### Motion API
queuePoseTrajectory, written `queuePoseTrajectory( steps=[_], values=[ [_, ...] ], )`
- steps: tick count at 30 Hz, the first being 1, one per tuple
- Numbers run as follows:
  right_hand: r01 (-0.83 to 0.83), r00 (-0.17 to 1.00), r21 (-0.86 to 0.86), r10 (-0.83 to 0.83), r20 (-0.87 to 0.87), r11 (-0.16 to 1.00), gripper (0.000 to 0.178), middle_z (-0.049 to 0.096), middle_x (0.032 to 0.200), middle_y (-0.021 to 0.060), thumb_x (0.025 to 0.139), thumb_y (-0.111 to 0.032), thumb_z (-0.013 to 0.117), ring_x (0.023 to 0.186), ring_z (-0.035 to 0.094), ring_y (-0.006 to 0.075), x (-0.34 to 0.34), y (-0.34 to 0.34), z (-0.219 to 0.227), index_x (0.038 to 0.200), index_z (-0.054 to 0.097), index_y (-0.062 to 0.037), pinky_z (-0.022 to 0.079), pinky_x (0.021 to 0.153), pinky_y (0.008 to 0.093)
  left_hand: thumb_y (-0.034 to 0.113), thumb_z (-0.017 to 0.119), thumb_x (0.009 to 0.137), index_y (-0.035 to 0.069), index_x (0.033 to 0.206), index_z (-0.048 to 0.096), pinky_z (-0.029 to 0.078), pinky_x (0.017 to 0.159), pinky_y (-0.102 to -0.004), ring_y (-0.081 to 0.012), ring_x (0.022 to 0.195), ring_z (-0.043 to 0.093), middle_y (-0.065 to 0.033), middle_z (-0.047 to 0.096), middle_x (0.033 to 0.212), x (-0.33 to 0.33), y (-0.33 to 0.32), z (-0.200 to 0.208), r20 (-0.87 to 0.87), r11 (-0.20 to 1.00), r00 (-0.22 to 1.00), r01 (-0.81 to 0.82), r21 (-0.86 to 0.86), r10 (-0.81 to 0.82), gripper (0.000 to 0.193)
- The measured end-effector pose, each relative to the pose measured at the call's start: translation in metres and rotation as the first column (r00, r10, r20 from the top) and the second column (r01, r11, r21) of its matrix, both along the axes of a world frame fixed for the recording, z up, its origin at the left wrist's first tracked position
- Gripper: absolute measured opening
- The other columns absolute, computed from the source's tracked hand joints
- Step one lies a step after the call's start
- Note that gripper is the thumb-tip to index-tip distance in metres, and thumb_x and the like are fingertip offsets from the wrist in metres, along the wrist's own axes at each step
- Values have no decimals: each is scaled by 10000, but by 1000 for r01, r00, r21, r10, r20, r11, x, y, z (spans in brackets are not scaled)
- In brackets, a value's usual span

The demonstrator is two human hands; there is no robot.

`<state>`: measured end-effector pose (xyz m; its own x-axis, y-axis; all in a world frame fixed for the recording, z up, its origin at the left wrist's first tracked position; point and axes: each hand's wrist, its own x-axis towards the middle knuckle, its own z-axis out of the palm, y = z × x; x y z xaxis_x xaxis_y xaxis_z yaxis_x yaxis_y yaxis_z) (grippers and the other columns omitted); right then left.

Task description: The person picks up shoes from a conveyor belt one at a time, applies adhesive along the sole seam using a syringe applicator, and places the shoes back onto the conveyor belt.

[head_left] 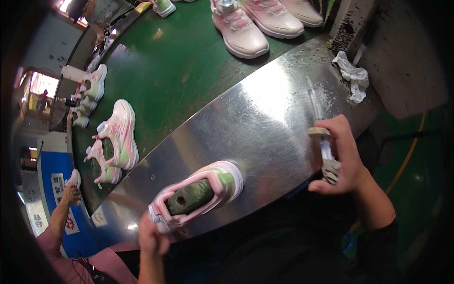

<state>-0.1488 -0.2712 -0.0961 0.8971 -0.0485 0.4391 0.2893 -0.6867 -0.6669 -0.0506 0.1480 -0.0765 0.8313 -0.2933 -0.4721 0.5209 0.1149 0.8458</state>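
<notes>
A pink and light-green sneaker (226,180), with a dark green shoe last (189,196) inside it, is on the metal ledge in front of me, heel toward the right. My left hand (152,236) is closed on its front end; the fingers are partly hidden and slightly blurred. My right hand (343,156) grips a syringe (326,149) over the right part of the ledge. Its thin clear tip points away from me, and its near end is wrapped in something pale and crumpled. The syringe is apart from the sneaker.
Beyond the metal ledge (227,128) runs a green belt (175,71). Pink sneakers (124,132) stand on it at left, and more sneakers (243,35) at the far edge. A crumpled white cloth (352,78) lies at right. At lower left a co-worker's hand (71,193) holds a shoe.
</notes>
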Motion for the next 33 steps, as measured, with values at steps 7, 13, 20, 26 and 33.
queuePoseTrajectory(
  steps=[7,13,20,26,33],
  values=[
    [94,995,-70,-91,48,993,814,526,969,107,633,-504,773,815,455,263,16,-2,-5,1201,469,-7,383,768,355,153,719,676,-124,1338,306,405,1011,-432,-334,1167,527,-242,486,1297,-73,-45,3,-243,931,969,-48,-361,-45,827],
    [149,989,-33,-149,-17,988,798,518,893,106,632,-495,772,804,454,261,6,-3,-10,1199,471,-22,390,749,356,216,403,972,-85,1320,350,387,1049,-450,-403,1213,459,-269,465,1297,58,-172,-18,-82,822,985,80,-563,-151,463],
    [120,993,-39,-119,22,992,798,522,910,117,620,-466,789,831,468,281,16,-3,-12,1201,463,-27,397,762,363,399,529,928,-69,1201,434,489,883,-438,-369,1052,577,-214,574,1077,3,-183,16,277,732,859,513,-449,-431,550],
    [118,993,-8,-118,-18,993,799,533,938,121,622,-476,778,820,464,271,13,-5,-11,1203,469,-24,398,757,355,532,671,768,16,884,538,462,652,-358,-278,752,549,-113,530,833,-54,-204,63,593,454,734,674,-582,-330,546],
    [160,985,-17,-160,-56,987,800,532,952,126,624,-491,767,815,464,267,8,-2,-12,1207,474,-28,400,751,353,451,770,727,37,808,528,427,603,-335,-238,671,527,-79,524,756,-54,-202,54,630,289,701,713,-639,-335,486]
  ],
)
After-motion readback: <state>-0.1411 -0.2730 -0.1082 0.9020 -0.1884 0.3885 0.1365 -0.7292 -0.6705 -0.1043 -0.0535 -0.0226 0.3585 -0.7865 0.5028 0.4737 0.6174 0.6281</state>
